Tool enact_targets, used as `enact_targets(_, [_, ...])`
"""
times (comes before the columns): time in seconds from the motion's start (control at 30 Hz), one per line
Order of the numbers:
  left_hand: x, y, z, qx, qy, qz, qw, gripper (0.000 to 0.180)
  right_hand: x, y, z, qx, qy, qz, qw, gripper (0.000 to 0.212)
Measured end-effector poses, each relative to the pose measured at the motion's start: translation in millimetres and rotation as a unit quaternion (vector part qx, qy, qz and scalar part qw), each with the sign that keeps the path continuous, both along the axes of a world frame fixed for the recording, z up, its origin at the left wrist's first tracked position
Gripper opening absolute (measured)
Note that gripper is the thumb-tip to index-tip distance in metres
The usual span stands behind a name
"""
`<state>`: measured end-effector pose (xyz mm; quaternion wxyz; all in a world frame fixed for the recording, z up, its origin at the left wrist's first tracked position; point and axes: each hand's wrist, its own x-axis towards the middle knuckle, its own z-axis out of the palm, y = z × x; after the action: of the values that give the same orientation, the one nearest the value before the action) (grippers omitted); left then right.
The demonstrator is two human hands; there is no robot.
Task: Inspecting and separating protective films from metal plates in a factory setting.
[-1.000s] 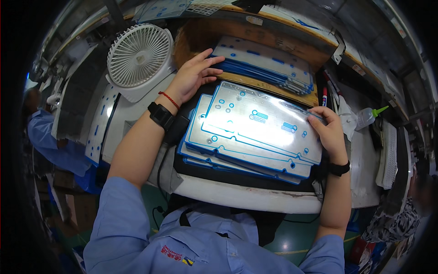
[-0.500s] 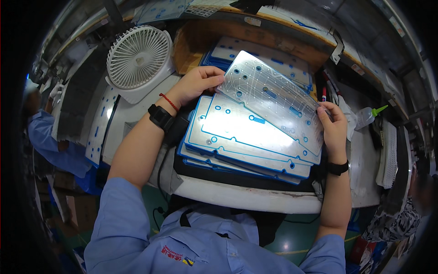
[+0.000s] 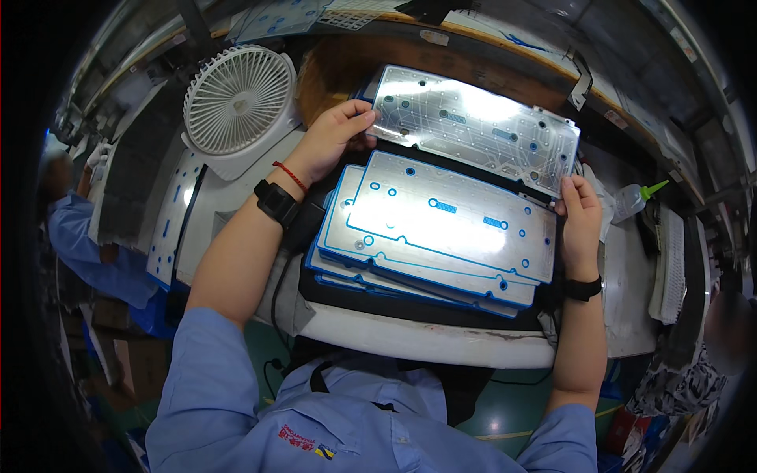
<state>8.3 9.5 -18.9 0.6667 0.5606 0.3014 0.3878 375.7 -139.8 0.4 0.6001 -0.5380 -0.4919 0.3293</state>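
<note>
My left hand (image 3: 337, 140) pinches the left edge of a thin silvery rectangular plate (image 3: 481, 138) with round holes and fine traced lines. The plate's lower right corner is gripped in my right hand (image 3: 581, 213), fingers closed on its edge. Held tilted, the plate catches a bright glare along its upper part. Closer to me lies a stack of similar plates (image 3: 449, 229) with blue outlines and blue-ringed holes, their edges not lined up. The held plate is beyond this stack, in front of a wooden bin (image 3: 327, 71).
A white fan (image 3: 240, 98) stands at the left. On the right are a squeeze bottle with a green tip (image 3: 628, 202) and a white cloth (image 3: 603, 193). A person in a blue sleeve (image 3: 102, 244) is at far left, beside a blue-marked plate (image 3: 175, 213).
Both hands stay on the plate. It has risen away from the stack toward the bin and turned more level, uncovering the top plate. The glare on it has grown.
</note>
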Motion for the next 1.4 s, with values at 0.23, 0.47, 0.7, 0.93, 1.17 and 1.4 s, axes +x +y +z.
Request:
enact_targets(0.23, [2,0,-5,0.069,-0.019,0.041,0.997,0.014,-4,-1,5,0.055,0.04,-0.005,0.998,0.028])
enact_targets(0.47, [0,1,-6,0.033,-0.023,0.029,0.999,0.02,-9,-4,8,0.062,0.016,0.023,0.998,0.032])
enact_targets(0.7, [0,-3,5,-0.017,-0.048,-0.023,0.998,0.023,-6,-1,4,0.04,0.006,0.014,0.999,0.041])
enact_targets(0.93, [3,-6,8,-0.001,0.058,-0.069,0.996,0.021,-5,-1,4,0.04,0.039,0.008,0.998,0.039])
enact_targets(1.17, [5,-2,6,-0.024,-0.011,0.06,0.998,0.034,-5,-1,5,0.037,0.005,-0.016,0.999,0.035])
enact_targets(1.4, [-2,-1,7,-0.012,-0.012,0.045,0.999,0.061,-5,-1,1,-0.08,-0.122,0.069,0.987,0.026])
